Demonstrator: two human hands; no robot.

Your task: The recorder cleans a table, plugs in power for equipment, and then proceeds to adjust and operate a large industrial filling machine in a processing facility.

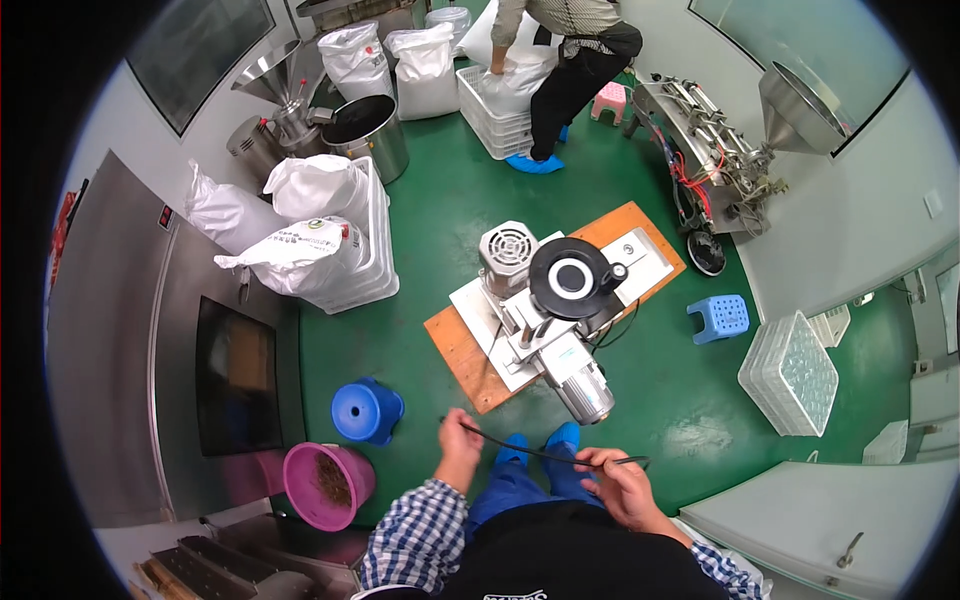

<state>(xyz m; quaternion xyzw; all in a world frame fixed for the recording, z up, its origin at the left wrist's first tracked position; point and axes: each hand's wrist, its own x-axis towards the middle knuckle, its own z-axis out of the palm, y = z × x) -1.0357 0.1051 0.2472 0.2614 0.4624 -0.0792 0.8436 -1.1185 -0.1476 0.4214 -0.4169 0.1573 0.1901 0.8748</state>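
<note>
A black cable (520, 448) stretches between my two hands in front of my body. My left hand (460, 440) is closed round one part of it. On the other side, my right hand (622, 487) pinches the cable near its other visible end, which sticks out past the fingers. Just ahead stands a machine with a black handwheel (572, 278), a grey vented motor (508, 250) and a ribbed silver motor (580, 388). It sits on an orange-brown wooden board (462, 368). Neither hand touches the machine.
A blue round stool (366, 412) and a pink tub (330, 486) stand at left. White crates hold sacks (310, 255) farther up. At right are a blue stool (720, 318) and stacked white crates (785, 378). Another person (565, 70) bends over a crate at the back.
</note>
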